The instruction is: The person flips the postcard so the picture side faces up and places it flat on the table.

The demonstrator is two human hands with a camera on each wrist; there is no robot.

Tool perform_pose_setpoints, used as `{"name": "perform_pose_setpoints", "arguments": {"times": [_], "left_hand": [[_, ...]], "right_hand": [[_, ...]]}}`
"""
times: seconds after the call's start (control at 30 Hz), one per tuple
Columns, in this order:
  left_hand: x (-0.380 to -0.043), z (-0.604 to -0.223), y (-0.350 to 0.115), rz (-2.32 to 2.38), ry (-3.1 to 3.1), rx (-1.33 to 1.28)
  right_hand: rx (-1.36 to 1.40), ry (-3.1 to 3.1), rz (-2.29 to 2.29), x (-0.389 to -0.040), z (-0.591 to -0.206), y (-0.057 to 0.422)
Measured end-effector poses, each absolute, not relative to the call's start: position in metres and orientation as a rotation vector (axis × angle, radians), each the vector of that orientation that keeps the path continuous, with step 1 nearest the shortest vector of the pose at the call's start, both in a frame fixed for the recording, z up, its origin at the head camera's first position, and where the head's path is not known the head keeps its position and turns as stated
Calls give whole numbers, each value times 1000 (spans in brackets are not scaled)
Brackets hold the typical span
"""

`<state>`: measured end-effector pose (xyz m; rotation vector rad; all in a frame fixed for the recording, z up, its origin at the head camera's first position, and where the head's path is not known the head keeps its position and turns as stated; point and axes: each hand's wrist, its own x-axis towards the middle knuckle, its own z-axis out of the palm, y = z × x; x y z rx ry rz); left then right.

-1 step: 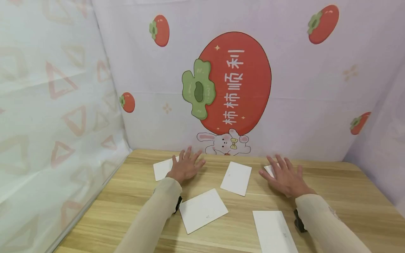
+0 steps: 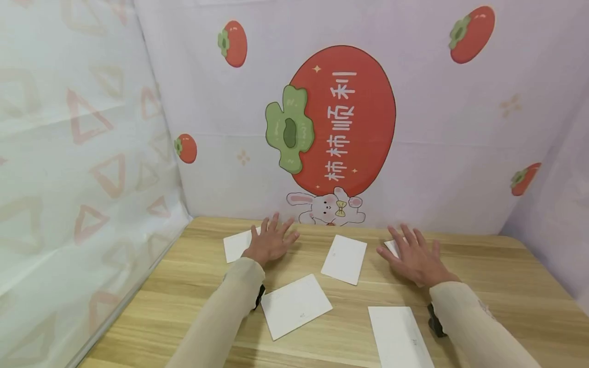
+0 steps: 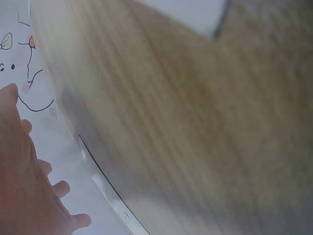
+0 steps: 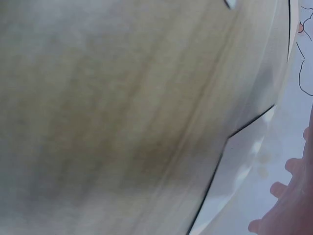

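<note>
My left hand (image 2: 269, 245), fingers spread, is over the right part of a white card (image 2: 235, 247) at the table's far left. My right hand (image 2: 417, 261) spreads its fingers over another white card (image 2: 392, 248) at the far right, hiding most of it. Neither hand holds anything. In the left wrist view the left hand (image 3: 27, 181) appears raised above the tabletop, and in the right wrist view the right hand (image 4: 293, 205) likewise. Between the hands lies a white card (image 2: 344, 259) with a small faint mark. Nearer are two larger-looking marked cards, one left (image 2: 296, 306), one right (image 2: 398, 335).
The wood-grain table (image 2: 184, 296) meets a white cloth backdrop (image 2: 428, 153) printed with red persimmons and a rabbit. Another patterned cloth (image 2: 83, 168) hangs along the left side. A dark wrist strap (image 2: 435, 322) shows at the right sleeve.
</note>
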<state>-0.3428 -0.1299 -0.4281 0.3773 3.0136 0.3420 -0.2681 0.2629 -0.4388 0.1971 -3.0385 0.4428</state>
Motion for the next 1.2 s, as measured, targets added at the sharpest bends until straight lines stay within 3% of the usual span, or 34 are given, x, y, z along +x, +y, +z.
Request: {"name": "perform_pose_setpoints", "arguments": {"times": [0.23, 1.2], "left_hand": [[-345, -424, -127, 325, 2993, 363], [-291, -429, -140, 390, 2873, 747]], "right_hand": [[247, -3013, 435, -270, -430, 258], [570, -2879, 525, -248, -447, 232]]}}
